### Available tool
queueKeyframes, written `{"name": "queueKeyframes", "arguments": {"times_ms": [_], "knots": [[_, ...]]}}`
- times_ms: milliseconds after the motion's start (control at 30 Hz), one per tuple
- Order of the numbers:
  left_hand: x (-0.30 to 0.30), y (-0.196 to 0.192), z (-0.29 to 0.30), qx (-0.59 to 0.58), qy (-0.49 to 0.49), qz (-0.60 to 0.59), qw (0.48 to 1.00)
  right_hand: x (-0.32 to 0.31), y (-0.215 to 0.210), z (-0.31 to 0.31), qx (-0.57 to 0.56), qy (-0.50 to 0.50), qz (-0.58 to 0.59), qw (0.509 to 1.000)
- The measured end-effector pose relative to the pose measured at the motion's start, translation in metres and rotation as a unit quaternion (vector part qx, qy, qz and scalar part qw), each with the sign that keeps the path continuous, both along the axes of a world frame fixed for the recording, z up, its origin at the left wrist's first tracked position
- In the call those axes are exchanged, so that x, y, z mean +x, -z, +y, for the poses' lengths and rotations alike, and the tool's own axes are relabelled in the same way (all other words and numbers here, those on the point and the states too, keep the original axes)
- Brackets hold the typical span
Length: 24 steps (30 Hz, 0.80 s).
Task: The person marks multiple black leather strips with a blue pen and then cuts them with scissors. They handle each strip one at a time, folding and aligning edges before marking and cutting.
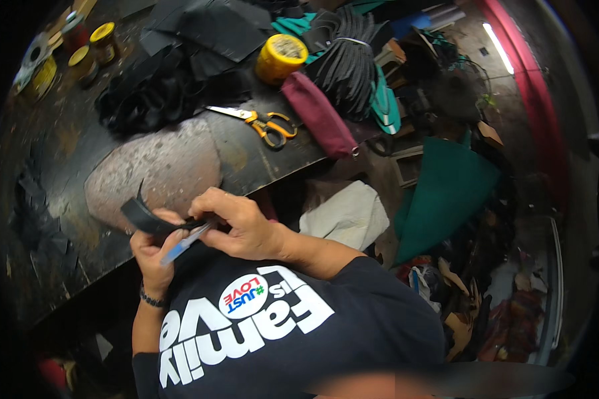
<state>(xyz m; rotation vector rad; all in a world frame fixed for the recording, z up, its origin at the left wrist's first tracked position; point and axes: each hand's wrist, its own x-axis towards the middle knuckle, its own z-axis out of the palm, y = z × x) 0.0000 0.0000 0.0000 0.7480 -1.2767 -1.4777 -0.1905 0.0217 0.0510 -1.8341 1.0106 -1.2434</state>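
Observation:
Close in front of my chest, above the near edge of the workbench, both hands are together. My left hand (154, 251) is closed on a curved black strip (142, 217), which looks like leather or rubber; its free end curls up to the left. My right hand (243, 225) is closed, with a slim clear-and-blue pen-like tool (180, 247) slanting down-left from its fingers across the left fingertips. The exact kind of tool cannot be made out. Where the right fingertips meet the strip is partly hidden by the fingers.
A worn stone-like slab (156, 166) lies on the dark workbench (259, 174). Beyond it are orange-handled scissors (269, 126), a maroon pouch (318, 114), a yellow tub (281, 60), black scraps (146, 90) and bundled black strips (346, 70). White cloth (346, 216) and green sheet (446, 193) are at the right.

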Motion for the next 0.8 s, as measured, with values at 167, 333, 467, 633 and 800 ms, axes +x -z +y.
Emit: {"name": "queueKeyframes", "arguments": {"times_ms": [167, 333, 467, 633, 800], "knots": [[-0.004, -0.011, 0.009, -0.010, -0.021, -0.013, 1.000, -0.009, -0.004, 0.001, 0.005, 0.004, 0.059, 0.998], [-0.003, -0.010, 0.010, -0.002, -0.025, -0.021, 0.999, -0.004, -0.001, 0.004, -0.024, -0.005, 0.044, 0.999], [-0.006, -0.008, 0.008, -0.011, 0.002, 0.007, 1.000, -0.005, -0.004, 0.007, -0.014, -0.021, 0.049, 0.999], [-0.006, -0.006, 0.007, 0.009, 0.030, 0.015, 0.999, -0.007, -0.004, 0.006, -0.005, -0.030, 0.072, 0.997], [-0.008, -0.006, 0.006, 0.000, 0.035, 0.004, 0.999, -0.006, 0.003, 0.004, -0.031, -0.031, 0.078, 0.996]]}}
